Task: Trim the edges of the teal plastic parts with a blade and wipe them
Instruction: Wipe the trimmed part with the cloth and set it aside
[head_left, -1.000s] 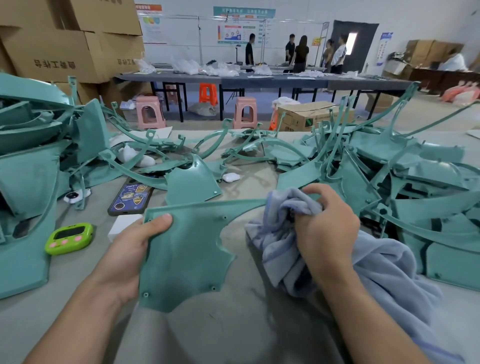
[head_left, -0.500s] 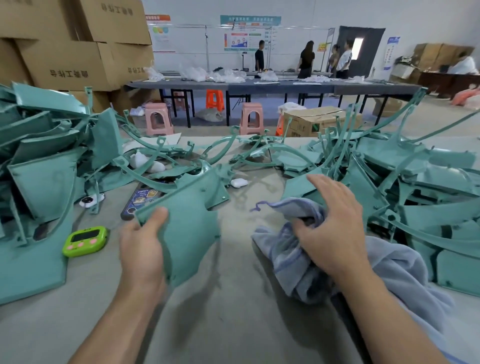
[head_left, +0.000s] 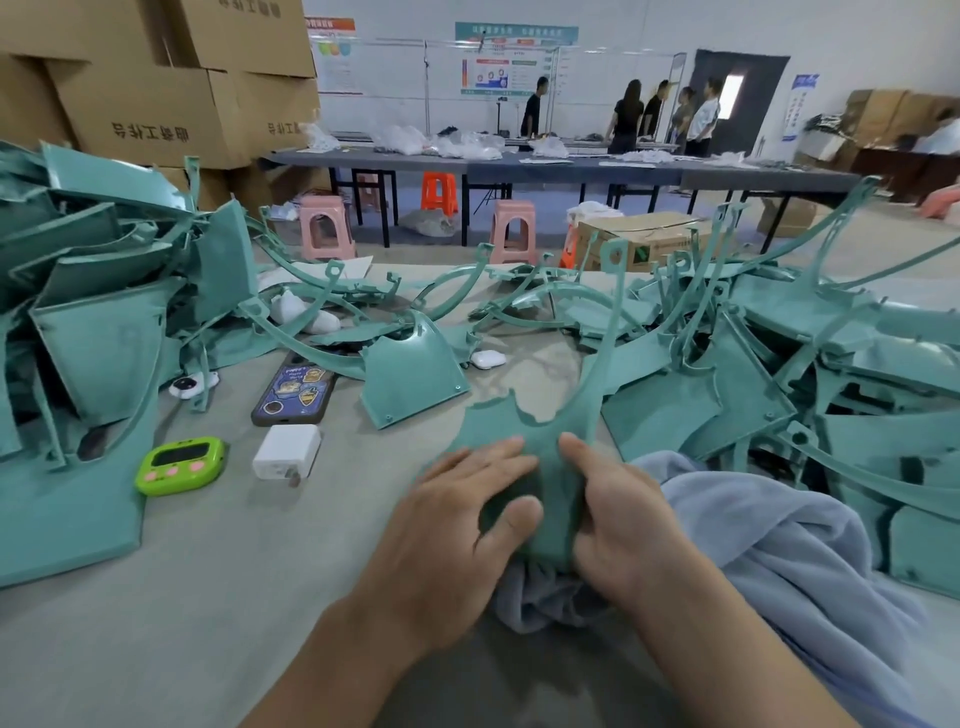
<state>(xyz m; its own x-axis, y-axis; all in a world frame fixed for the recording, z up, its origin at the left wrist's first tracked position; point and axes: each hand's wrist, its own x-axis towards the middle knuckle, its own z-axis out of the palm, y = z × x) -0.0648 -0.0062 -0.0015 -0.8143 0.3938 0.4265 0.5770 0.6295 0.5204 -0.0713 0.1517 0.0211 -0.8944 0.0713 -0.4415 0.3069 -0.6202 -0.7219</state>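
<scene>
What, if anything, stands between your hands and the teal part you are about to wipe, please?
Nothing visible does. The left hand and the right hand both grip the teal part directly, and the blue-grey cloth lies bunched right under its near end, touching it.

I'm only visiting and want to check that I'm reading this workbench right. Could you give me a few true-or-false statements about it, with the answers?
1. The left hand and the right hand both hold one teal part. True.
2. The green timer lies to the right of the hands. False: it lies to their left, near the white charger.
3. The right hand holds a blade. False: no blade shows, and it grips the teal part.
4. A grey-blue cloth lies beneath and to the right of the hands. True.
</scene>
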